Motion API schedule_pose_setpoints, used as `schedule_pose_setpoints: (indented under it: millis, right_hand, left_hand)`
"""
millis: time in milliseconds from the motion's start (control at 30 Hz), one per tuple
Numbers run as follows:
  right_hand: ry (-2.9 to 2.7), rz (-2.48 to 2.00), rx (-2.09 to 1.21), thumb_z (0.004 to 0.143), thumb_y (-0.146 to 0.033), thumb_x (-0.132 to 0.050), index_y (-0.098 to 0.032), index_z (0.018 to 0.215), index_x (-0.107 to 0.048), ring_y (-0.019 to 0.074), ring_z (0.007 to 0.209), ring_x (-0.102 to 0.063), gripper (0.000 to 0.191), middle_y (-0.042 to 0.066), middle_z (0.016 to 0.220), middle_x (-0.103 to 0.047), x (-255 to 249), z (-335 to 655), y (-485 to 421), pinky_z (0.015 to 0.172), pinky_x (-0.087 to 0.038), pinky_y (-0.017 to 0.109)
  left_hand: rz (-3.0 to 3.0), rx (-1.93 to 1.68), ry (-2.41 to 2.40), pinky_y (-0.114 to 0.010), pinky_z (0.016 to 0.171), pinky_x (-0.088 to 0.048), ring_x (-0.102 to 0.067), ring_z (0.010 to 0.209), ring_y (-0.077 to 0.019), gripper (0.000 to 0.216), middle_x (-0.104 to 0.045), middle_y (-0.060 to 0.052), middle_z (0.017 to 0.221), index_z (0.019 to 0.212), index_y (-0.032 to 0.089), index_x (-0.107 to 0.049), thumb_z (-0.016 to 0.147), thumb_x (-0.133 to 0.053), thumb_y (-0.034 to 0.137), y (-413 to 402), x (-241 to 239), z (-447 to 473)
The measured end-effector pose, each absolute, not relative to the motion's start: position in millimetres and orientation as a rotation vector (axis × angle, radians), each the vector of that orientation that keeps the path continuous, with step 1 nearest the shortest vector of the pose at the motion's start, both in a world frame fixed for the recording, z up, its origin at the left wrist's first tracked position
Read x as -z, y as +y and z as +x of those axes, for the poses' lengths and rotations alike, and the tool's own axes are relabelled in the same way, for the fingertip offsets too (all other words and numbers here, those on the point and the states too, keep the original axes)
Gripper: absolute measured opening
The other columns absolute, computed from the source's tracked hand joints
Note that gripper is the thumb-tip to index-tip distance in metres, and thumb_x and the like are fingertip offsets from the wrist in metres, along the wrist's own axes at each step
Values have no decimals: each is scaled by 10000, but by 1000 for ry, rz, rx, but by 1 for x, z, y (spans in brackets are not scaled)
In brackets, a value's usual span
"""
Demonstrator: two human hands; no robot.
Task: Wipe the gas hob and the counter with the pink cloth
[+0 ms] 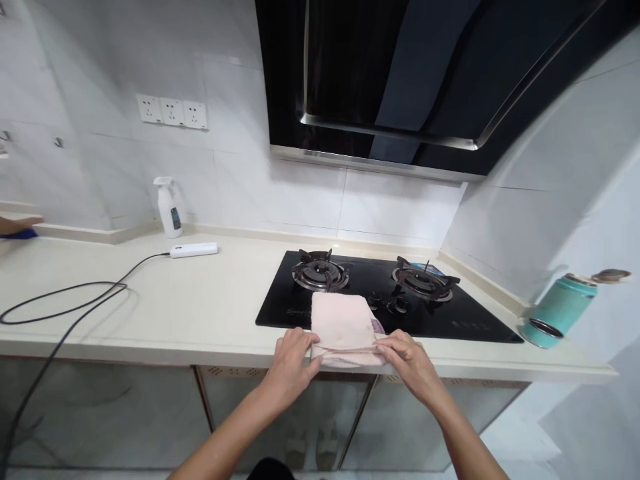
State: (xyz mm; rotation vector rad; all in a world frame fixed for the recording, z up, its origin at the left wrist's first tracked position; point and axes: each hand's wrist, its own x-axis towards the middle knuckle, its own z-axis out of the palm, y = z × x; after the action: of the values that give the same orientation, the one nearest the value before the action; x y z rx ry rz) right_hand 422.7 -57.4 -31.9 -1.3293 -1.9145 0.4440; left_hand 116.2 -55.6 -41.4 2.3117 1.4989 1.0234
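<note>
**Clock reference:** 12 is straight ahead of the wearer, with the towel at the centre.
**Towel:** a folded pale pink towel (343,327) lies at 6 o'clock on the front of the black glass gas hob (450,321), overhanging onto the counter surface (100,293).
**Left hand:** left hand (290,368) at the towel's near left corner; left fingers (305,342) close around the folded edge, clenched, with little gap.
**Right hand:** right hand (410,365) at the near right corner; right fingers (386,344) pinch the same fold, grasping it.
**Hob:** two burners with iron grates, left burner (320,271) and right burner (425,279), at 12 and 1 o'clock, not touching the towel.
**Surface, 10 o'clock:** white spray bottle (170,210), white power bank (194,250) with black cable (65,307).
**Surface, 3 o'clock:** teal flask (563,309), tilted against the wall.
**Wall:** triple white socket panel (173,111); black range hood (400,80) overhead.
**Far left, 9 o'clock:** another person's hand (17,225), blue sleeve, at the surface's edge.
</note>
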Motion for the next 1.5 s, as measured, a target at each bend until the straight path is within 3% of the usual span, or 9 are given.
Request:
schedule_pose_setpoints:
  millis: [267, 633, 767, 833, 933, 1033, 1100, 1300, 1500]
  right_hand:
    - [-1992, -1255, -329, 1066, -539, -505, -333, 1075, -812, 253, 1001, -645, 370, 44, 1003, -730, 36, 434, -59, 917, -440, 397]
    - [-2143, -1370, -191, 1052, -508, -521, -337, 1018, -817, 279, 1014, -659, 343, 66, 1034, -724, 34, 450, -70, 923, -480, 461]
    - [-2074, -1431, -121, 1052, -563, -461, -309, 1036, -819, 304, 1211, -653, 439, 99, 1276, -712, 22, 438, -59, 1052, -495, 495]
    - [-2077, -1423, -88, 1059, -583, -424, -298, 1244, -782, 314, 1396, -570, 493, 111, 1478, -642, 13, 417, -44, 1184, -425, 513]
    - [-2192, -1552, -166, 1074, -623, -353, -279, 1587, -540, 329, 1610, -316, 645, 112, 1717, -403, 2, 367, -15, 1307, -246, 553]
    - [-2249, -1803, -357, 1033, -778, -294, -304, 1717, -271, 429, 1659, -47, 832, 113, 1805, -142, -4, 308, 8, 1307, -56, 676]
    - [-2270, -1860, -428, 980, -869, -289, -336, 1727, -206, 489, 1636, 77, 922, 112, 1814, -37, -7, 272, 17, 1267, 62, 734]
    - [-2539, -1501, -473, 993, -807, -388, -414, 1697, -280, 418, 1650, 114, 814, 58, 1820, -33, -14, 220, 23, 1292, 101, 659]
    - [-2486, -1484, -418, 1024, -733, -431, -381, 1626, -459, 333, 1667, -117, 698, 27, 1791, -239, -10, 278, 26, 1334, -68, 595]
  left_hand:
    - [2305, -986, 1570, -381, 887, -377, -604, 1011, -234, 131, -682, -37, 975, 858, 215, -574, 856, -573, 84, -65, 35, 119]
    - [2597, -1001, 1444, -333, 773, -392, -567, 769, -181, 233, -655, -18, 824, 813, 219, -530, 950, -430, 59, -84, 60, 131]
    - [2532, -994, 1254, -289, 714, -412, -561, 692, -150, 145, -638, 18, 769, 837, 225, -555, 905, -534, 100, -91, 59, 127]
    - [2456, -1087, 1255, -281, 699, -427, -576, 703, -154, 98, -631, 15, 769, 850, 227, -572, 921, -559, 160, -84, 47, 116]
    - [2421, -1292, 1387, -316, 767, -469, -629, 818, -192, 138, -669, -31, 852, 869, 223, -614, 970, -522, 244, -60, 25, 86]
    - [2419, -1351, 1682, -371, 840, -480, -649, 919, -243, 161, -697, -63, 911, 873, 226, -667, 952, -555, 311, -31, 11, 43]
    - [2381, -1275, 1933, -399, 863, -479, -652, 985, -279, 190, -706, -83, 952, 869, 229, -696, 937, -562, 344, -16, 9, 14]
    - [2118, -820, 2352, -492, 912, -500, -626, 1166, -390, 396, -726, -150, 1161, 1002, 233, -789, 950, -482, 478, 4, 22, -30]
    - [2149, -709, 2295, -510, 967, -484, -617, 1212, -398, 487, -740, -158, 1225, 1069, 225, -803, 955, -439, 526, -1, 16, -28]
